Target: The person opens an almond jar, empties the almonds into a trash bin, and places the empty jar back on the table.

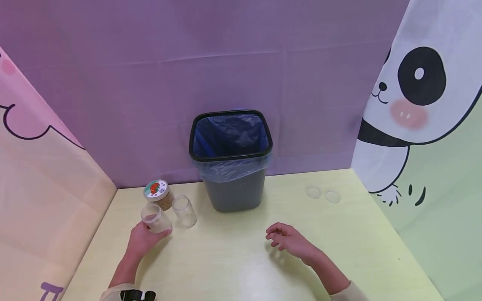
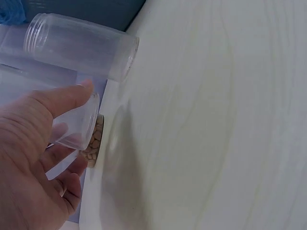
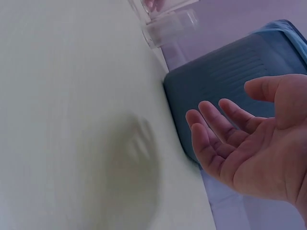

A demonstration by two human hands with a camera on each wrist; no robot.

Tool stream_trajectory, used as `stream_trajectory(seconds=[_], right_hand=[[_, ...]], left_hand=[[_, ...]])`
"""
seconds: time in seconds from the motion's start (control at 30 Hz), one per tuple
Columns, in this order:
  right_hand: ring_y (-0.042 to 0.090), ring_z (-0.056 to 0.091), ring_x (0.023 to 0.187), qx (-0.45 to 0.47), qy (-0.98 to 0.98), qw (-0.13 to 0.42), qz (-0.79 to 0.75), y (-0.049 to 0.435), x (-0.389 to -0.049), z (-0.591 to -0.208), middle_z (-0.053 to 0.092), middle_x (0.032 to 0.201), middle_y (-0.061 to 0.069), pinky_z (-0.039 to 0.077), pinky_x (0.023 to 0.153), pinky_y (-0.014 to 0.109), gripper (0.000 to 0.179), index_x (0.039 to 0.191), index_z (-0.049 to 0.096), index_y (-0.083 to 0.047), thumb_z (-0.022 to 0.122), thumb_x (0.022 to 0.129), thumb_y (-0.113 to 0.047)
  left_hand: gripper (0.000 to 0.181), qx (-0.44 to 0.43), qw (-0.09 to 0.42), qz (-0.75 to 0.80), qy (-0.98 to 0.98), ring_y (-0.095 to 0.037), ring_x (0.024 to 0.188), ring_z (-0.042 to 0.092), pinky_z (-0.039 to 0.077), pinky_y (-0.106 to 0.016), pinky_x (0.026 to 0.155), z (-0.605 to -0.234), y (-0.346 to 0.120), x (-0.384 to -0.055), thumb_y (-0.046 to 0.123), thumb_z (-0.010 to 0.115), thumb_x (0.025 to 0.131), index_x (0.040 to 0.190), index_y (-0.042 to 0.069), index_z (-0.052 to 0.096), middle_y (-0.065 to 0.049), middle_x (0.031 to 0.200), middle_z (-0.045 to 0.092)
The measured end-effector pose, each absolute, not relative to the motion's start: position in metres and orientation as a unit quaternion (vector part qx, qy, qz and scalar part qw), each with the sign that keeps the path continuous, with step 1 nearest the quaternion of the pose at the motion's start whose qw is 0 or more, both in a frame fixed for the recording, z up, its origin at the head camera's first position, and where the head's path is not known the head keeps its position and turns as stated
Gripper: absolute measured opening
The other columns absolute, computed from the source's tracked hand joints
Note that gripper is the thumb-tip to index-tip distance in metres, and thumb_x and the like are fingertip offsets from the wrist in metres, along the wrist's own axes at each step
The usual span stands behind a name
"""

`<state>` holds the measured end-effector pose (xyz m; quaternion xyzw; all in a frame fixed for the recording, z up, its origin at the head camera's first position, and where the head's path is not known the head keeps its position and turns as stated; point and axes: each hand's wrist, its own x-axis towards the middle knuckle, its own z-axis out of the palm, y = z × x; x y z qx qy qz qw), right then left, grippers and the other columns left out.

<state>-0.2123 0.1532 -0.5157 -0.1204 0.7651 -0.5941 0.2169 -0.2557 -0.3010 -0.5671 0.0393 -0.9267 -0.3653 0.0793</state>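
My left hand [image 1: 144,241] grips a clear, lidless plastic jar [image 1: 160,222], thumb on one side and fingers around the other. In the left wrist view the jar's base shows between thumb and fingers, a little above the table. Just right of it a second clear open jar [image 1: 185,212] stands on the table. Behind them is a short lidded jar [image 1: 163,197] of brown pieces, its round label printed with a red picture. My right hand [image 1: 290,241] hovers over the table with fingers loosely bent and nothing in it.
A grey trash bin [image 1: 236,190] with a black rim and a blue liner bag stands at the back against the purple backdrop. Two thin clear discs [image 1: 313,192] lie at the back right of the pale table [image 1: 226,267]. Printed panels enclose both sides.
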Motion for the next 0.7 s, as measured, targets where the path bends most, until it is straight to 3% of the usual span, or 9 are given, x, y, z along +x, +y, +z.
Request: stream_trajectory(seconds=[0.7], right_hand=[[0.035, 0.055, 0.088, -0.137, 0.754, 0.246, -0.593, 0.130, -0.208, -0.519, 0.057, 0.104, 0.016, 0.042, 0.074, 0.045, 0.031, 0.110, 0.051, -0.003, 0.049, 0.090, -0.027]], left_hand=[[0.085, 0.045, 0.031, -0.351, -0.935, -0.040, 0.102, 0.048, 0.038, -0.049, 0.084, -0.580, -0.293, -0.265, 0.051, 0.074, 0.061, 0.114, -0.008, 0.044, -0.029, 0.110, 0.052]])
